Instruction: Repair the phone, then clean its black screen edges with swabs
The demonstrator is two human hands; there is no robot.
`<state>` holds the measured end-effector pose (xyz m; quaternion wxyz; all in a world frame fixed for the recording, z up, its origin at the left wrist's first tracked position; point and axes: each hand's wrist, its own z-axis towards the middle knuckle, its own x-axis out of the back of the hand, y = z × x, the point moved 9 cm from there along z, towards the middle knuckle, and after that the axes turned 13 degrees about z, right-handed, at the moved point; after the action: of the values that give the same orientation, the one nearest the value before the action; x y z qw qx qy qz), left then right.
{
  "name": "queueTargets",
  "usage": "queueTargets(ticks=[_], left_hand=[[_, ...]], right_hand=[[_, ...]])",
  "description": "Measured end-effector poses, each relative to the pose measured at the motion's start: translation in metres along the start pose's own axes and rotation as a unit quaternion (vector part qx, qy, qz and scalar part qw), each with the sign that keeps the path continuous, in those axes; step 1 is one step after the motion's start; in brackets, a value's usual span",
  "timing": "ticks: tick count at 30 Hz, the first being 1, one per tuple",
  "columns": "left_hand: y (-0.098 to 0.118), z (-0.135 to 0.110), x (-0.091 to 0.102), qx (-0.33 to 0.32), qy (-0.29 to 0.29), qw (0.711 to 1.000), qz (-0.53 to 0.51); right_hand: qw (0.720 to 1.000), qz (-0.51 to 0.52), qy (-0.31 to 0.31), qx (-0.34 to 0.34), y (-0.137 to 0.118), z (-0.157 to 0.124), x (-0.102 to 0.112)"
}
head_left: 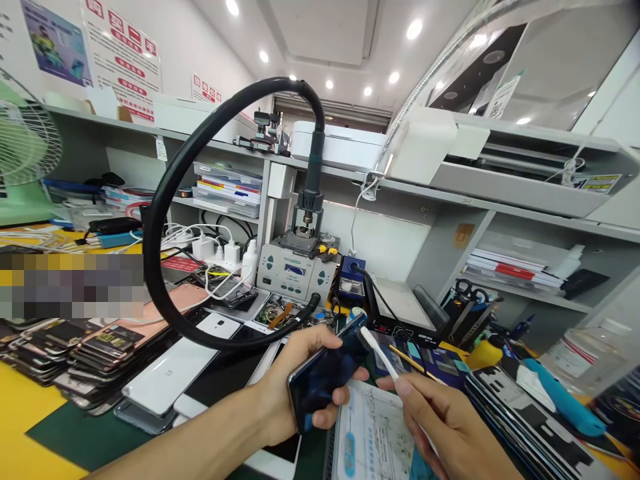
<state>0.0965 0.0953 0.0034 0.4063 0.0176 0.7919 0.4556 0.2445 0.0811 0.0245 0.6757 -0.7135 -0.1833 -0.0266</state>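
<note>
My left hand (277, 393) is wrapped round a dark, glossy smartphone (325, 380), which it holds tilted above the bench. The thumb lies along the near edge and the fingertips curl round the other side. Between thumb and fingers, my right hand (440, 410) pinches a white-handled brush (384, 353), much like a toothbrush. Its dark-bristled head is at the phone's upper end; whether the bristles touch it I cannot tell. Beneath the hands lies a whitish printed pad (373, 427) with blue markings.
A black hose (155, 220) loops from a grey hot-air station (295, 270) close to my left hand. Stacked phones and phone parts (105, 353) fill the left side, near a white phone (180, 367). At right are phone frames (535, 427), a blue-handled tool (565, 397) and a clear bottle (575, 357).
</note>
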Motion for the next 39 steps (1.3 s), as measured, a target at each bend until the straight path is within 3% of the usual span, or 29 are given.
queueTargets(ticks=[9,18,26,39], left_hand=[[0.006,-0.003,-0.012,-0.011,-0.06,0.997,-0.049],[-0.003,-0.006,-0.019,0.027,-0.133,0.991,-0.02],[0.002,-0.009,-0.026,-0.01,-0.188,0.982,-0.028],[0.0,-0.01,-0.026,-0.005,-0.183,0.983,-0.019]], right_hand=[[0.999,-0.016,-0.043,-0.014,0.002,-0.002,-0.009],[1.0,-0.004,-0.015,-0.019,0.002,-0.002,0.0],[1.0,0.001,-0.018,-0.003,-0.006,-0.004,-0.002],[0.999,0.014,-0.036,0.033,-0.012,-0.011,-0.002]])
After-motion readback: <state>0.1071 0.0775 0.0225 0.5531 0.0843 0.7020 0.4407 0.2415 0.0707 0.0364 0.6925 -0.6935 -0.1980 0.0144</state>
